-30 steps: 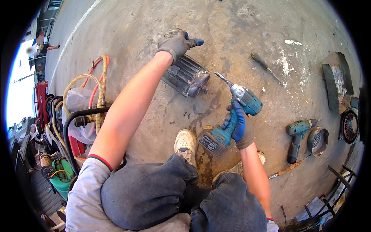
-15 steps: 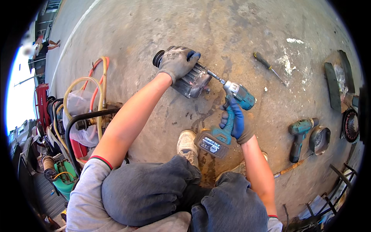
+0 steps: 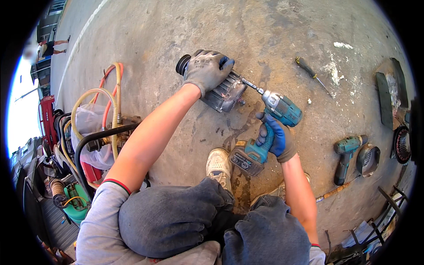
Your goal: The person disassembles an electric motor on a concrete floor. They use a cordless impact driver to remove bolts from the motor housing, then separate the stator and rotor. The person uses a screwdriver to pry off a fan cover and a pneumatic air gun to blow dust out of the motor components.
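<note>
My left hand (image 3: 205,70), in a grey work glove, is closed over the top of a small finned electric motor (image 3: 227,95) lying on the concrete. A black grooved pulley (image 3: 182,64) sticks out at the motor's far left end. In my right hand (image 3: 281,139), gloved in blue and grey, is a teal cordless impact driver (image 3: 282,108), its fingers wrapped round the grip. From its silver nose a long socket bit (image 3: 252,85) reaches to the motor's right end; whether it sits on a fastener is too small to tell.
A screwdriver (image 3: 312,75) lies right of the driver. Farther right are a second teal drill (image 3: 346,157), a metal ring housing (image 3: 368,160) and a wound stator (image 3: 401,145). On the left stand coiled hoses (image 3: 117,95) and a green tank (image 3: 77,203). My shoe (image 3: 219,163) is close below.
The impact driver has shifted slightly right, and its battery end has swung a little upward. The whole view has drifted a little; my left hand keeps its hold on the motor.
</note>
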`<state>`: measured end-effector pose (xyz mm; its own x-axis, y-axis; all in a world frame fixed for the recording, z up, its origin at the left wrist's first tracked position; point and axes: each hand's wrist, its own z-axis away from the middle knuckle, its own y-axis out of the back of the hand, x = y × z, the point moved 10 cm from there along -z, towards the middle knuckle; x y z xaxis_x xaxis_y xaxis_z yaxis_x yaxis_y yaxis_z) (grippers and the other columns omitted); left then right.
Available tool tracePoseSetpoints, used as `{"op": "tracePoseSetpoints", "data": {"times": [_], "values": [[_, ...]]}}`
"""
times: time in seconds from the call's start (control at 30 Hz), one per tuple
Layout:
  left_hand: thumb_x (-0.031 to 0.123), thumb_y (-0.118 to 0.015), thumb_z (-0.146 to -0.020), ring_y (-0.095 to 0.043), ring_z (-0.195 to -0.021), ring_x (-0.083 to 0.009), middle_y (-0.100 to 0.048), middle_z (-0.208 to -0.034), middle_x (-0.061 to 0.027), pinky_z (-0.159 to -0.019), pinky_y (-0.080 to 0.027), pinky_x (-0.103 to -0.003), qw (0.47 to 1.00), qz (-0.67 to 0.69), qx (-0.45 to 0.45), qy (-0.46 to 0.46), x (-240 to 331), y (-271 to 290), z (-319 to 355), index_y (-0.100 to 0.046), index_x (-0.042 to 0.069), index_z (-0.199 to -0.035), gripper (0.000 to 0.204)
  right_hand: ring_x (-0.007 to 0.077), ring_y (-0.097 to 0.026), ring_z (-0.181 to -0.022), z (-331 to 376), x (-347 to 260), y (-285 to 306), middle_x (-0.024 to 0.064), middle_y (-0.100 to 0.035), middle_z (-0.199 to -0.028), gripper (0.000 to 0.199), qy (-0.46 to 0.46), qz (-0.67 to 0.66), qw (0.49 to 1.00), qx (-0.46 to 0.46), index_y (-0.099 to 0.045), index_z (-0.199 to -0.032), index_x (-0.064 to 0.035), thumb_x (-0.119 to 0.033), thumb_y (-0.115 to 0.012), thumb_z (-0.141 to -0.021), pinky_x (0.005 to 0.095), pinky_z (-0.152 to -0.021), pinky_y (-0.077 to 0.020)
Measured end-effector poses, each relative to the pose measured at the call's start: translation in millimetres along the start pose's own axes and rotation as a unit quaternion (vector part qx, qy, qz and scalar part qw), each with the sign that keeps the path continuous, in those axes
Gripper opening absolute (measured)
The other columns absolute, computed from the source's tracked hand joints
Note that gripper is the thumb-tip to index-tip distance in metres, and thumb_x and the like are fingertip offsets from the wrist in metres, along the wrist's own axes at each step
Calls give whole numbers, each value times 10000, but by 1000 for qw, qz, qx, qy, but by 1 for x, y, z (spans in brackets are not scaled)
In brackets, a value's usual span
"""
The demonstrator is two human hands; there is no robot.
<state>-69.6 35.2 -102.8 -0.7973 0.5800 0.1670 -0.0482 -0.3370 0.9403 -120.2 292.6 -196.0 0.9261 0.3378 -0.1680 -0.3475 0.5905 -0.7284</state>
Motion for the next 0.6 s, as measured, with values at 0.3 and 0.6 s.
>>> {"op": "tracePoseSetpoints", "data": {"times": [0.3,0.6], "values": [[508,-465,-950,-580,-1161,-258,-686,-1152,-99,-1061,-371,-395,999,-22,-27,3,0,-2,1,-720,120,-1104,489,176,-542,-516,-4,6,4,36,-551,-622,299,-10,3,1000,10,-624,-1097,-11,-282,-609,-973,351,-525,-488],[496,-546,-914,-575,-1164,-288,-691,-1157,-89,-1008,-430,-403,1000,-2,2,4,-3,0,1,-742,100,-1043,461,173,-535,-528,2,10,-2,30,-544,-628,299,-23,-35,999,3,-612,-1084,-15,-287,-623,-963,343,-538,-480]]}}
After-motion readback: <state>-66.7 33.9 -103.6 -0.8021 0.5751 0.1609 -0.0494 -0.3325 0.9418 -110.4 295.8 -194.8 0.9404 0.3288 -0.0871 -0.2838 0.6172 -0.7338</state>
